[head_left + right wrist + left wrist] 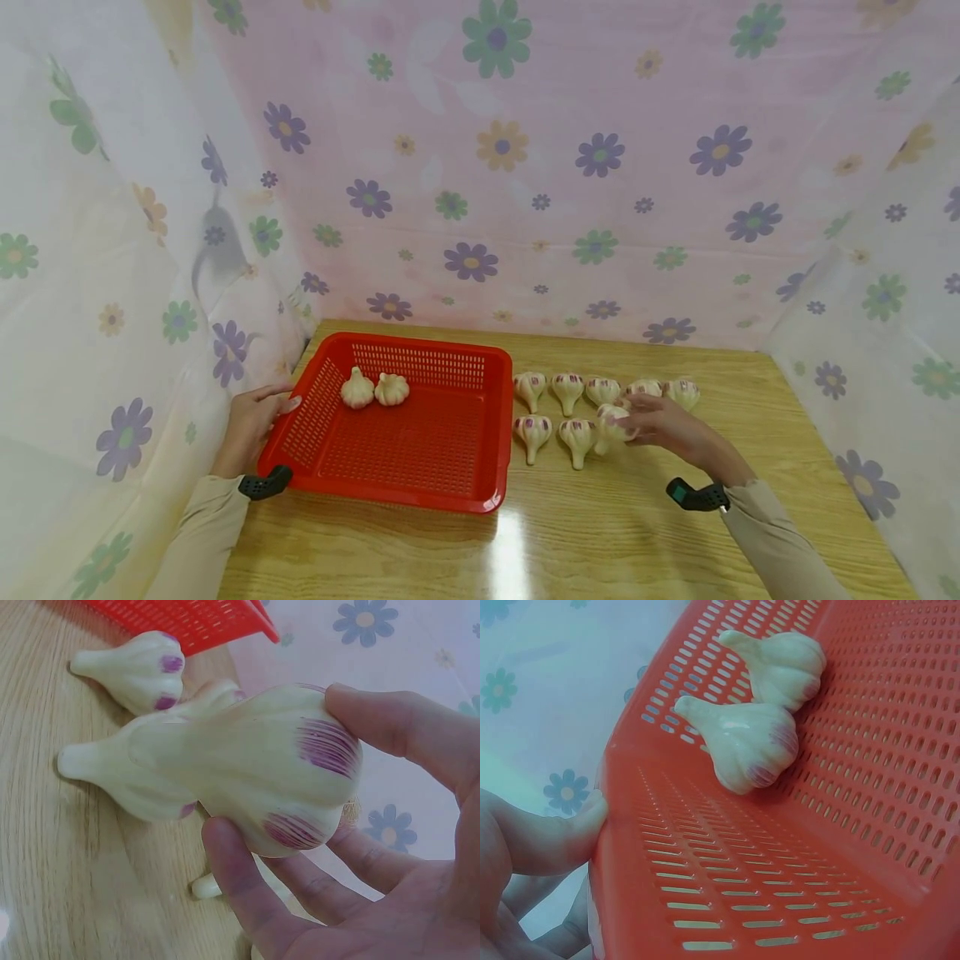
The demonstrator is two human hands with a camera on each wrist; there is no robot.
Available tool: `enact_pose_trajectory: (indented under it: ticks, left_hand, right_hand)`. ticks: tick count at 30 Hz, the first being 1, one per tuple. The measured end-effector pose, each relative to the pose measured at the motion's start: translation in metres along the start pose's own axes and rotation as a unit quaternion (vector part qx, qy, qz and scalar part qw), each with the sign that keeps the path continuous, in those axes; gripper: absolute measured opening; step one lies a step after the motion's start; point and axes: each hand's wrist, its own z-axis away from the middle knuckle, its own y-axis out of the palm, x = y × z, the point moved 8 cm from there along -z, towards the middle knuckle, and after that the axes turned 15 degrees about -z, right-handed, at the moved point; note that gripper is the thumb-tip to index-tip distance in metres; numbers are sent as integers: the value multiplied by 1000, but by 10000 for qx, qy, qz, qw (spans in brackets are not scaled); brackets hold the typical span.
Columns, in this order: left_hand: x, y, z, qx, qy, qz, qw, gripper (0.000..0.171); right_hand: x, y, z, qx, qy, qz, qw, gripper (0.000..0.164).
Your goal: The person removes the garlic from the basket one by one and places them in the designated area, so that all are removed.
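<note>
My left hand (251,423) grips the left rim of a red plastic basket (495,433), its thumb (577,832) against the rim in the left wrist view. Two garlic bulbs (357,389) lie inside, near the basket's back left corner. At the right, my right hand (671,427) holds a garlic bulb (255,765) between thumb and fingertips, just above the wooden table. This bulb is white with purple streaks, and its stem points away from the palm. Close by, more garlic bulbs (567,392) lie in two rows; the held one partly covers its neighbours.
The wooden table (600,533) ends against a flower-patterned curtain (555,225) at the back and sides. The rows of bulbs begin right beside the basket's right wall. A bright light reflection shows on the table in front.
</note>
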Motion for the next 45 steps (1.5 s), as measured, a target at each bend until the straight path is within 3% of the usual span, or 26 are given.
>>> enact_pose_trajectory:
  ticks: [4, 9, 12, 19, 22, 29, 39, 45]
  left_hand:
    - [1, 1, 0, 28, -69, -15, 10000, 51]
    - [0, 0, -1, 20, -26, -30, 10000, 50]
    - [0, 0, 0, 33, -1, 3, 10000, 50]
    - [1, 0, 0, 21, -19, 49, 10000, 50]
    - [0, 0, 0, 24, -1, 61, 10000, 50]
    - [0, 0, -1, 27, 56, 50, 10000, 50]
    - [0, 0, -2, 64, 101, 116, 9999, 50]
    - [0, 0, -1, 91, 95, 156, 9998, 50]
  right_hand:
    - [-6, -9, 1, -102, 59, 58, 9999, 74]
    - [-13, -17, 2, -113, 30, 196, 9997, 49]
    - [-18, -21, 3, -179, 64, 194, 9996, 45]
    - [-29, -25, 2, -277, 211, 243, 9991, 71]
    - [-33, -28, 0, -306, 250, 340, 9986, 73]
    - [-41, -33, -5, -376, 194, 676, 9968, 57]
    - [-43, -34, -8, -707, 347, 613, 9950, 51]
    - [-41, -31, -9, -641, 212, 691, 9953, 44]
